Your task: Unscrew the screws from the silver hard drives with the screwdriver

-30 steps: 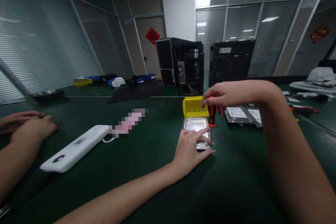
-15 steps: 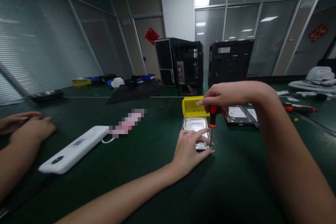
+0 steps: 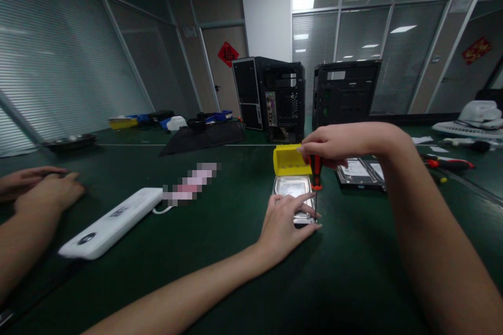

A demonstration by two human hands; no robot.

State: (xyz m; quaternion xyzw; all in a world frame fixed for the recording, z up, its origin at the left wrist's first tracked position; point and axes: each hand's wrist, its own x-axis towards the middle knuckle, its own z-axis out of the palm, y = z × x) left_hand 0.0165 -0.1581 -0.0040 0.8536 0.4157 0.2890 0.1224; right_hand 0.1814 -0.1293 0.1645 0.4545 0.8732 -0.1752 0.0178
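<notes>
A silver hard drive (image 3: 290, 185) lies on the dark green table, directly in front of a yellow open box (image 3: 293, 160). Over the drive's near part rests my left hand (image 3: 283, 220), its fingers apart on both sides of the screwdriver's tip. My right hand (image 3: 334, 142) grips the black and orange handle of an upright screwdriver (image 3: 316, 180) from above. The screwdriver's shaft reaches down to the drive's near right corner. More hard drives (image 3: 356, 170) lie together to the right, partly behind my right wrist.
Two black computer cases (image 3: 245, 94) stand at the back. At left are a white power strip (image 3: 113, 222) and another person's hands (image 3: 49, 188). A black mat (image 3: 202, 137) lies behind. Red-handled pliers (image 3: 451, 163) and a white helmet-like object (image 3: 479, 113) are at right.
My right hand has turned slightly on the screwdriver handle, its fingers shifting a little. My left hand stays on the drive.
</notes>
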